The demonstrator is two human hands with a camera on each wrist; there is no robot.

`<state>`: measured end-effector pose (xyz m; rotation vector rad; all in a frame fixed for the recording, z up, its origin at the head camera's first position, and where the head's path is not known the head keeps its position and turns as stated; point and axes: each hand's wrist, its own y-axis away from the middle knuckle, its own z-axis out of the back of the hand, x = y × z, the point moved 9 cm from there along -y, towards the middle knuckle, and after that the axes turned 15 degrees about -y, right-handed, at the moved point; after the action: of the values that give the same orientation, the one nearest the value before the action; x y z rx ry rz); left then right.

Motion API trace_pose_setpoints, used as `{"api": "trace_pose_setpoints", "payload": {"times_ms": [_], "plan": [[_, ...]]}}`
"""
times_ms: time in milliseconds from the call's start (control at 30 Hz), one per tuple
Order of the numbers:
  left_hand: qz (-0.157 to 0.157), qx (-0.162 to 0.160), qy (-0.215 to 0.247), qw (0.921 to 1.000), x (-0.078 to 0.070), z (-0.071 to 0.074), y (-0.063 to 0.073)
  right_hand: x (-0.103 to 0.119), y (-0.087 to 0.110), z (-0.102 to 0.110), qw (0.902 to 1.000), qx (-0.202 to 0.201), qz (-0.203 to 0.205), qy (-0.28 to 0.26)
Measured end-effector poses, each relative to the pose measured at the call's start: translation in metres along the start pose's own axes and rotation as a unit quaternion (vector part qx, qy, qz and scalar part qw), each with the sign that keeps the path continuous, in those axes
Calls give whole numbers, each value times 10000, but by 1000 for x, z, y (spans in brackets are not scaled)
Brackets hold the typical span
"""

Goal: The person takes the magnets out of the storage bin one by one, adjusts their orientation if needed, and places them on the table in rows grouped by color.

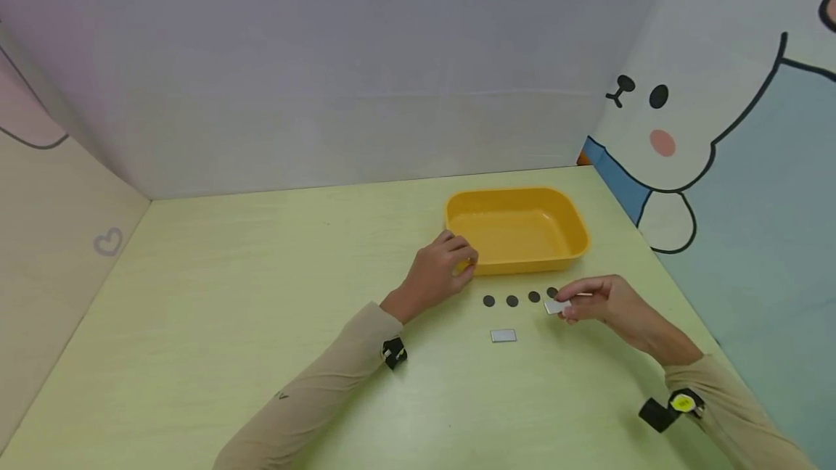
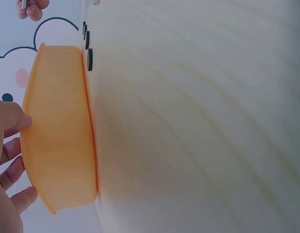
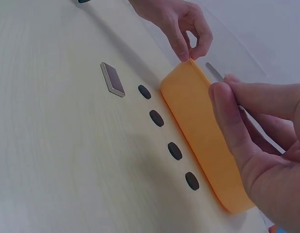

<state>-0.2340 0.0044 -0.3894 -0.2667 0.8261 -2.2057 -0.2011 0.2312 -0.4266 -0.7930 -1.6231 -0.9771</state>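
My left hand point(image 1: 432, 270) pinches the near left corner of a yellow plastic tray point(image 1: 516, 268); in the left wrist view the thumb and fingertips are right at its rim. Over the table in front of the tray, my right hand point(image 1: 604, 304) holds a small flat silver rectangular piece point(image 1: 555, 307) between thumb and fingers, seen edge-on as a thin strip point(image 3: 214, 72) in the right wrist view. Several dark round discs point(image 1: 512, 301) lie in a row along the tray's near side. A matching silver rectangular piece point(image 1: 503, 336) lies flat nearer to me.
The pale yellow-green table point(image 1: 248, 296) meets a whitish wall point(image 1: 326, 78) at the back. To the right stands a panel with a cartoon animal point(image 1: 692, 93), close along the table's edge. A cream panel point(image 1: 59, 252) borders the left side.
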Motion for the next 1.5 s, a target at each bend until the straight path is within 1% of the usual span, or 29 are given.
{"api": "trace_pose_setpoints", "payload": {"times_ms": [333,500,733,933,1200,1500], "plan": [[28,87,-35,10000,1,-4,0,-11,2,3,9999,-35,-83,-94],[41,95,-62,9999,1,-4,0,-15,3,4,9998,-92,-171,-19],[68,48,16,10000,1,-2,-1,-19,3,5,9995,-161,-245,114],[55,66,-48,10000,0,-3,-1,-23,2,6,9989,-233,-370,144],[97,142,-35,9998,2,-5,0,-28,-1,8,9989,-262,-343,194],[107,157,-9,9998,1,-5,0,-38,-2,10,9974,-389,-455,389]]}}
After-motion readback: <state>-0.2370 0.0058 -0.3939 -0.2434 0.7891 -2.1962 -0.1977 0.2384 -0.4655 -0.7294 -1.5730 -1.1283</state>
